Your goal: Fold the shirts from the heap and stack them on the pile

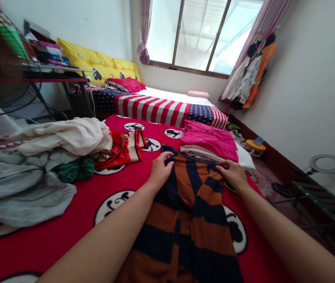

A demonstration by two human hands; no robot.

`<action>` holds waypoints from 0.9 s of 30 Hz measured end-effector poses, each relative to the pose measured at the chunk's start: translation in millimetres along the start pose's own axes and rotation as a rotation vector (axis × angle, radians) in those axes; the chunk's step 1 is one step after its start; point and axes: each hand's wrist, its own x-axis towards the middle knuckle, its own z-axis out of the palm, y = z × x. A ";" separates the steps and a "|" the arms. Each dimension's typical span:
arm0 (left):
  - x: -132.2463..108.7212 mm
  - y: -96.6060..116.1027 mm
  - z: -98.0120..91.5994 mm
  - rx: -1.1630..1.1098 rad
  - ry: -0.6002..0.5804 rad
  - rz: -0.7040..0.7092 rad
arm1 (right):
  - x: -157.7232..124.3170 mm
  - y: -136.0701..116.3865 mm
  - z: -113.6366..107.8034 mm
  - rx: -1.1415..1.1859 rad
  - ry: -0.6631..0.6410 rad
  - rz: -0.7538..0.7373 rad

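Note:
A brown and navy striped garment [185,220] lies spread on the red blanket [81,243] with round cartoon patches. At its upper left edge, my left hand [161,169] pinches the cloth between thumb and fingers. My right hand [232,173] grips the upper right edge the same way. Just beyond the garment sits a stack of folded clothes with a pink shirt [208,139] on top. Loose clothes are heaped on the left: a cream cloth [70,135], a grey garment [32,192], a dark green piece [76,169] and a red-orange one [124,149].
A fan [5,70] stands at the left beside a desk [58,74]. Behind is a bed with a striped, starred cover [155,108] below a window. Clothes [251,74] hang at the right wall, above a yellow stool [255,145] and a green folding chair [326,200].

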 end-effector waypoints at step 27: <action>-1.9 0.5 -6.9 0.308 0.088 0.119 | -65.4 -52.0 7.3 -0.017 -0.136 -0.441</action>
